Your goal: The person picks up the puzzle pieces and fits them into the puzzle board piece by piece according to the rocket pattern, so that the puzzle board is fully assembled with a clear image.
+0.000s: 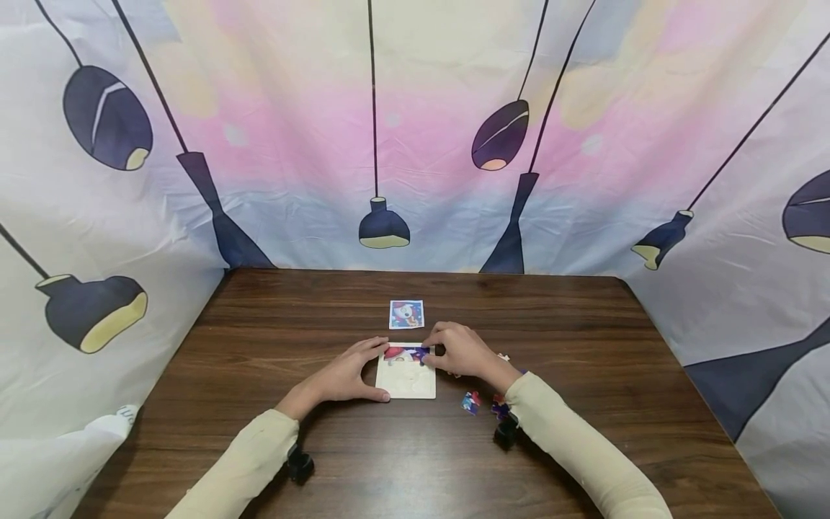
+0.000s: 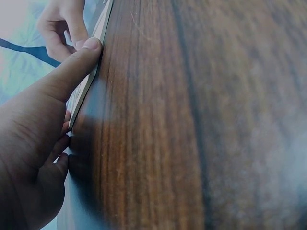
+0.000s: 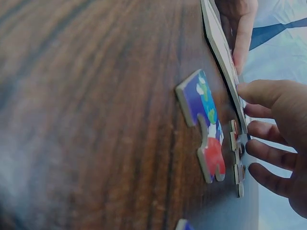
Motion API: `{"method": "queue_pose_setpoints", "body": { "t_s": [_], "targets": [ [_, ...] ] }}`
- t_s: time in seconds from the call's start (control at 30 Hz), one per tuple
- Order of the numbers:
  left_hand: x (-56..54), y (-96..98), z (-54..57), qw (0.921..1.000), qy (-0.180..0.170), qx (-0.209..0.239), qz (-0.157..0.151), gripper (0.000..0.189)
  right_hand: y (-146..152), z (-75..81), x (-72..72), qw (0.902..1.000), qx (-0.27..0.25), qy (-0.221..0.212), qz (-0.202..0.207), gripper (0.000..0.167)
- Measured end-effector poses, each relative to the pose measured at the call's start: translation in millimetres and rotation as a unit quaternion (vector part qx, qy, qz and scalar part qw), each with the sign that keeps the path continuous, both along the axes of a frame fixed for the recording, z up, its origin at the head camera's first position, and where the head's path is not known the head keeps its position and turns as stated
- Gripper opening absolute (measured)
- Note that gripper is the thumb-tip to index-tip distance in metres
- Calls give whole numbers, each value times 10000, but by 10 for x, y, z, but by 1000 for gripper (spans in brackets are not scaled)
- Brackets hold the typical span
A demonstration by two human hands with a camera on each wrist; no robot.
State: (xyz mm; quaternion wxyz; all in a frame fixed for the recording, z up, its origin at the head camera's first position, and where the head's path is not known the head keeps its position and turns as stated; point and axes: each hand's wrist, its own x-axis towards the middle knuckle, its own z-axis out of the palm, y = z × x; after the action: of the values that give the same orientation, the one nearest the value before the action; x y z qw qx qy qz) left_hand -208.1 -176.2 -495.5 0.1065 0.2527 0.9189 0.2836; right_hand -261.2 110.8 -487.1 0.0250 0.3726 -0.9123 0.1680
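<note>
A pale square puzzle board (image 1: 405, 382) lies on the table, its far strip filled with red, white and dark blue pieces (image 1: 402, 354). My left hand (image 1: 350, 371) grips the board's left side, thumb at the near corner and fingers at the far one; in the left wrist view the thumb (image 2: 79, 62) lies on the edge. At the far right corner, my right hand (image 1: 463, 351) pinches a dark blue puzzle piece (image 1: 424, 353) between thumb and index finger, low over the board. The right wrist view shows its other fingers (image 3: 273, 155) bent, with the piece hidden.
A small picture card (image 1: 406, 314) with a white figure lies beyond the board. Loose puzzle pieces lie to the right: a blue and red one (image 1: 470, 402), a dark one (image 1: 499, 407) by the right sleeve, and others partly under the right hand. A printed curtain (image 1: 311, 180) borders the table.
</note>
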Motion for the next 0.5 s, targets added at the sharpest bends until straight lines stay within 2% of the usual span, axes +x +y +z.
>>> {"method": "queue_pose_setpoints", "body": {
  "t_s": [0.33, 0.5],
  "targets": [
    [1, 2, 7, 10000, -26, 2, 26, 104, 2, 1, -24, 9999, -8, -27, 153, 30],
    [5, 8, 22, 10000, -12, -32, 22, 105, 93, 60, -36, 9991, -318, -144, 236, 31]
  ]
}}
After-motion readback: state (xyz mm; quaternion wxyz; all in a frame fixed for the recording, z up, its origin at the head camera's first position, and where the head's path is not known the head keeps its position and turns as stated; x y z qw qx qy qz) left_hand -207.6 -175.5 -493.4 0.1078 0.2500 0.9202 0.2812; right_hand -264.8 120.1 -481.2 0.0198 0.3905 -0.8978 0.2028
